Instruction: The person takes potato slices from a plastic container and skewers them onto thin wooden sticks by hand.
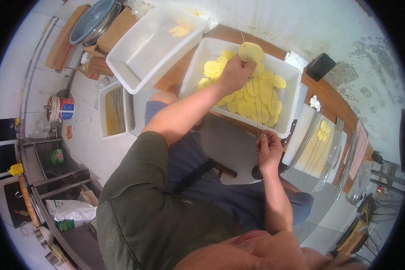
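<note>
Over the white plastic tub (292, 111), my left hand (236, 75) pinches a round yellow potato slice (251, 51). A thin skewer tip pokes up past the slice's upper edge. Lower down, my right hand (269, 150) grips thin skewers (257, 104) near their lower ends, in front of the tub's near rim. The skewers run from that fist up toward the slice; their exact number is hard to make out. Many loose potato slices (246, 108) lie heaped in the tub below my left hand.
A second white tub (138, 54) with a few pale slices (180, 31) stands tilted at left. Beyond it, a small bin (103, 111) holds skewers in yellowish liquid. At right, a white cutting board (298, 148) carries skewers and two threaded slices (323, 131). A black box (320, 66) sits by the wall.
</note>
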{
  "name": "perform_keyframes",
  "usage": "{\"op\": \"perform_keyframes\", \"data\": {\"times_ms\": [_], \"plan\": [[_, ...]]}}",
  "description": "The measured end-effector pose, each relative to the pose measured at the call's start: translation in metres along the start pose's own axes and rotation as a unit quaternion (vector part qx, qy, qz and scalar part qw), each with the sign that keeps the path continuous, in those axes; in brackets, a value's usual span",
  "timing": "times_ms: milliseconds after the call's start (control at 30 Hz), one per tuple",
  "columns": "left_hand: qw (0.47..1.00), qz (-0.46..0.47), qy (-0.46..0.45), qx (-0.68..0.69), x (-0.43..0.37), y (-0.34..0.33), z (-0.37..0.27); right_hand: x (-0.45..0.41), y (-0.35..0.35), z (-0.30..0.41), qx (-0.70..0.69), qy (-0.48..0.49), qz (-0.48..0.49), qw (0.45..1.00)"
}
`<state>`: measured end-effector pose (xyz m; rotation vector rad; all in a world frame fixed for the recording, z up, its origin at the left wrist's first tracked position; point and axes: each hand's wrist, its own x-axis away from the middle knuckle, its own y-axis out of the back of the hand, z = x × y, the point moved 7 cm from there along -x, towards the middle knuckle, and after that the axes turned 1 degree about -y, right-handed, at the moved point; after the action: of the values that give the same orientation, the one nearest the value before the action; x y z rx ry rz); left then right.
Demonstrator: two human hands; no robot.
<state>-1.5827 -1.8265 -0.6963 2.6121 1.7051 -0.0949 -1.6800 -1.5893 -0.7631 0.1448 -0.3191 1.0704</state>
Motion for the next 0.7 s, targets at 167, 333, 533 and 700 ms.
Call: {"op": "perform_keyframes", "data": {"times_ms": [167,333,533,700], "plan": [[1.000,-0.010,0.000,-0.027,0.000,0.001,0.003,-0.001,-0.001,-0.001,0.003,0.012,0.001,1.000],[1.000,0.004,-0.002,-0.023,0.003,-0.004,0.007,-0.004,-0.001,0.007,0.021,0.015,0.004,1.000],[0.995,0.025,0.068,0.069,0.002,-0.008,0.023,-0.005,-0.002,0.008,0.010,0.008,0.000,1.000],[0.995,0.018,0.071,0.068,0.002,-0.007,0.027,-0.009,-0.002,0.008,0.020,0.026,-0.003,0.999]]}}
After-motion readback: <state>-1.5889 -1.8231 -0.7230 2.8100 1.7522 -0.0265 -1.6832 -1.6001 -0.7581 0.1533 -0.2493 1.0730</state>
